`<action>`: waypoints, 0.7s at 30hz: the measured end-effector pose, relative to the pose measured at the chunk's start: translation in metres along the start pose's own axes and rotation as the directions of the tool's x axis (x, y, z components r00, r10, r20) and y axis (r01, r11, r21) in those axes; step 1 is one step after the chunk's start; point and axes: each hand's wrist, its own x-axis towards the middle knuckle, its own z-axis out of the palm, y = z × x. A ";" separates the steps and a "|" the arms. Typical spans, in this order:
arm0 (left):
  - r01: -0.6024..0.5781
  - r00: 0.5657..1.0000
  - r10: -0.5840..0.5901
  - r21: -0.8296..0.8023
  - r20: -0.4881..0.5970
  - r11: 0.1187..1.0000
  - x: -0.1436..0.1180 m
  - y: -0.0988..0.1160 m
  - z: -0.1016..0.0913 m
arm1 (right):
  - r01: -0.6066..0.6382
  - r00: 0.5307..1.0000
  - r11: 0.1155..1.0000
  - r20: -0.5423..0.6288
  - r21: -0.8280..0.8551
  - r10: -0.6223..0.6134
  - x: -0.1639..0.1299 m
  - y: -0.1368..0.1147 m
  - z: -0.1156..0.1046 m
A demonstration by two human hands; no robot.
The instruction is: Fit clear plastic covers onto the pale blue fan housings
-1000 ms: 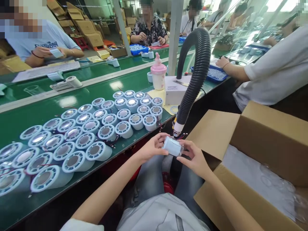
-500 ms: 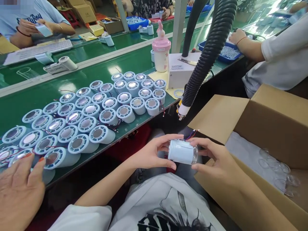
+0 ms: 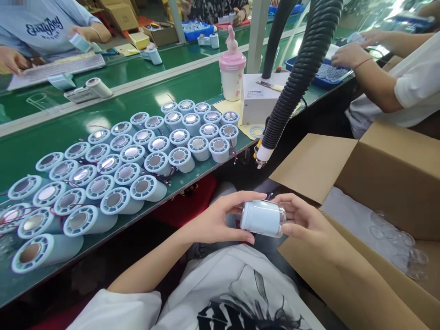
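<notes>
Both hands are pinching the same little pale blue cylinder (image 3: pixel 261 218), lying sideways just below the middle of the frame, over the person's lap. Left hand (image 3: pixel 220 222) has its fingers curled round the plain end, right hand (image 3: pixel 302 220) grips the end with the clear cap. Just right of that sits an open cardboard box (image 3: pixel 374 192) with clear caps (image 3: pixel 398 247) inside. A black ribbed hose (image 3: pixel 295 78) hangs above. Rows of matching cylinders (image 3: pixel 130 156) cover the green table (image 3: pixel 41 137) to the left.
</notes>
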 end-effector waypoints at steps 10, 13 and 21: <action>-0.040 0.999 0.040 -0.019 0.006 0.999 -0.003 -0.002 0.001 | -0.148 0.988 0.957 0.073 0.249 0.134 0.009 0.014 0.000; -0.011 1.000 0.011 -0.047 0.010 0.999 -0.003 -0.002 0.000 | -0.204 0.977 0.936 0.122 0.286 0.176 0.012 0.013 0.002; 0.136 0.976 -0.190 -0.383 -0.105 0.913 0.034 -0.041 -0.016 | -0.168 0.967 0.837 -0.078 0.521 0.242 0.055 0.047 0.002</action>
